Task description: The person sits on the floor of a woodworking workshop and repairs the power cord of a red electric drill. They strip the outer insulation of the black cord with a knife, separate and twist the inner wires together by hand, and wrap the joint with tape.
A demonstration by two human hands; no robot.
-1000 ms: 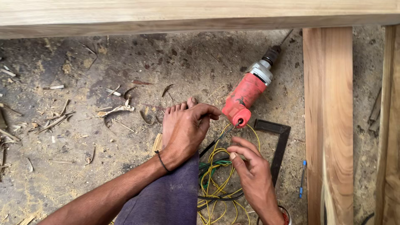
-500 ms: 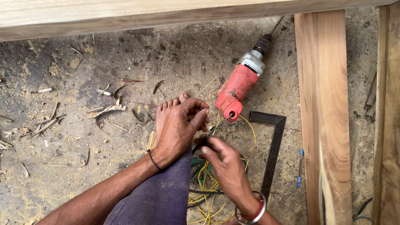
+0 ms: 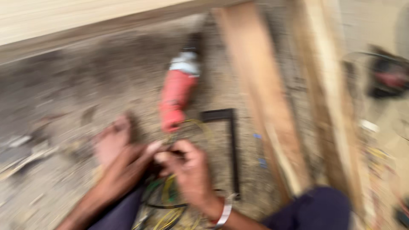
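The view is badly blurred. My left hand (image 3: pixel 128 168) and my right hand (image 3: pixel 189 170) meet fingertip to fingertip over a tangle of yellow and green wires (image 3: pixel 168 200) on the dirt floor. The right hand's fingers curl around something dark at the top of the tangle. Whether the left hand grips it too cannot be told. A bare foot (image 3: pixel 111 140) lies just left of the hands. A red power drill (image 3: pixel 177 91) lies on the ground just beyond them, its handle end close to the wires. A bangle circles my right wrist.
A black metal square (image 3: pixel 232 145) lies right of the hands. Two upright wooden planks (image 3: pixel 260 106) (image 3: pixel 328 110) stand further right, and a pale beam (image 3: pixel 85 21) crosses the top. Another reddish tool (image 3: pixel 387 79) shows blurred at far right. Wood chips litter the floor.
My right hand moved up from the wires to meet the left hand's fingers. The left hand slid off the foot toward it. The view swung, showing more of the right side.
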